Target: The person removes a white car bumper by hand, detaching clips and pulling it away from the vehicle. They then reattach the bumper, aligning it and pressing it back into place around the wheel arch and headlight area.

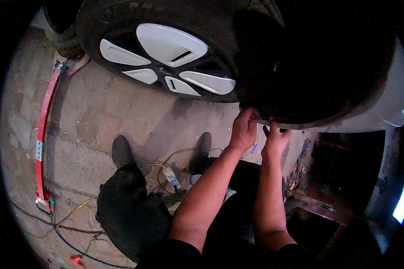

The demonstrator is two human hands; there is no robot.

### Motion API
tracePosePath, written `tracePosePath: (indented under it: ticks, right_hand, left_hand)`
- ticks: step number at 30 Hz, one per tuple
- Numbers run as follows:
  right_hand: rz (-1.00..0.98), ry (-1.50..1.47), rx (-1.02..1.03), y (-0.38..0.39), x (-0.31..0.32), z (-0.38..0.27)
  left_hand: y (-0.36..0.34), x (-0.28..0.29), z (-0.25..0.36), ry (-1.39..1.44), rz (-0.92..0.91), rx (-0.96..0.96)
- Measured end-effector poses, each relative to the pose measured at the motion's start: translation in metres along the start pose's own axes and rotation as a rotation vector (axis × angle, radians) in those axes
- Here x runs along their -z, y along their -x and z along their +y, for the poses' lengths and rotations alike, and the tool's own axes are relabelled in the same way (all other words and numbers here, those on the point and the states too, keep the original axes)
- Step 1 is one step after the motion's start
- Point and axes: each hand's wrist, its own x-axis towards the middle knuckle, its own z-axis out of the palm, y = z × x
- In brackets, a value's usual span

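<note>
Both my arms reach up to the lower edge of a car's body panel, just behind the wheel with its black tyre and white spoke inserts. My left hand is closed, fingers bent around the panel's edge beside the tyre. Close to its right, my right hand pinches the same edge, its other fingers curled. Deep shadow inside the wheel arch hides the fingertips, so any small part between them cannot be made out.
A long red bar runs along the floor at left, with cables near its lower end. A white and blue container lies between my legs. Several tools and a dark open box are at right.
</note>
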Motion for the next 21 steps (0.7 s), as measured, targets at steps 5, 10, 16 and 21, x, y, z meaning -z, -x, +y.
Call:
tracePosePath:
  ticks: [5, 10, 16, 21]
  right_hand:
    - [-0.029, 0.047, -0.01, 0.001, 0.002, -0.002]
    - [0.009, -0.025, 0.024, 0.004, -0.006, -0.003]
    - [0.063, -0.004, 0.038, 0.007, -0.012, -0.01]
    - [0.064, -0.011, 0.048, 0.002, -0.008, -0.005]
  left_hand:
    - [0.004, 0.002, 0.002, -0.08, 0.018, -0.072]
    - [0.014, 0.003, 0.01, -0.22, -0.021, -0.074]
    - [0.028, 0.005, 0.003, -0.285, -0.074, -0.188]
    - [0.019, 0.007, -0.001, -0.255, -0.049, -0.116]
